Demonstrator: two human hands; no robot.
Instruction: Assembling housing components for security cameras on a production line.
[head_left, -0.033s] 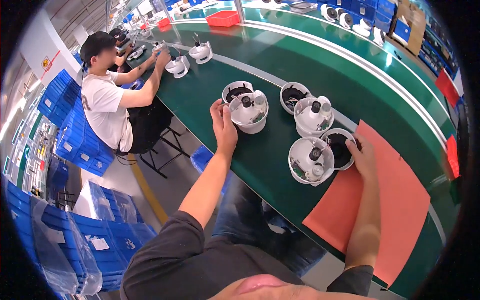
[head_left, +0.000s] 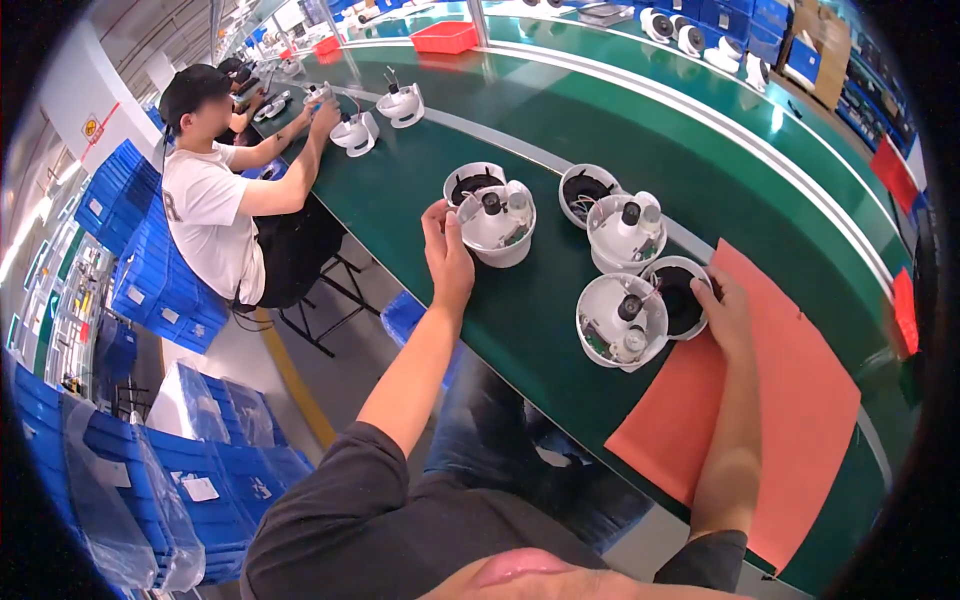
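Note:
Three opened white security cameras stand on the green workbench, each a round body with a black lens and circuit board, wired to a black-lined cover. My left hand is closed at the near-left side of the left security camera, its fingers curled by that camera's cover. My right hand pinches the rim of the black-lined cover beside the nearest security camera, thumb over the edge and the other fingers partly hidden. Untouched behind it is the third security camera, with its cover at its far-left side.
An orange mat lies under my right forearm. To the left a co-worker sits by more white camera units. Blue crates are stacked left on the floor. A red tray and white units lie farther back.

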